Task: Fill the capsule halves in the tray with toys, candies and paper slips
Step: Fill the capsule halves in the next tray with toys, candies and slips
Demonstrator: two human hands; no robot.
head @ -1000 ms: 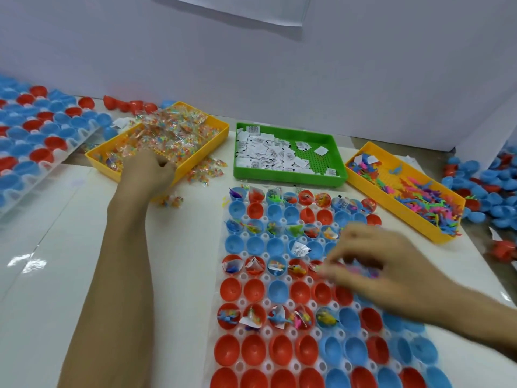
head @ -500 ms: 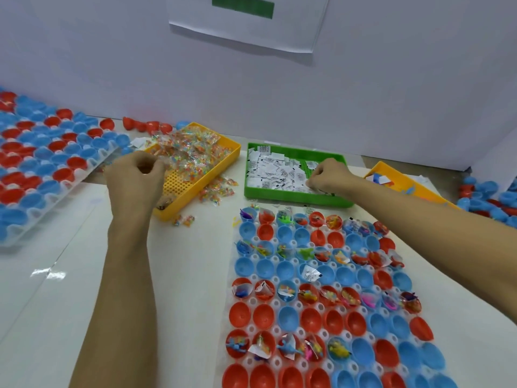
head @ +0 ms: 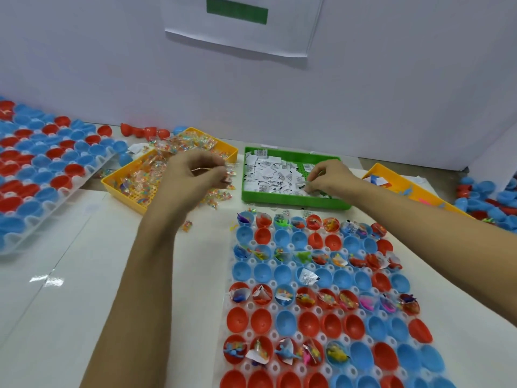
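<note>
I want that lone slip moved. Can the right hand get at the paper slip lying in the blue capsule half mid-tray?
Probably yes: the right hand is busy in the green bin, but nothing covers the paper slip, and the open tray lies just nearer.

White table against a white wall

The table [head: 70, 317] is glossy and reflects a small patch of light. On the wall [head: 112, 65] hangs a paper sheet [head: 240, 29] with a green rectangle.

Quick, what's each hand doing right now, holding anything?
Left hand: fingers curled, pinching candy packets over the yellow tray.
Right hand: fingers curled, pinching at paper slips in the green tray.
</note>
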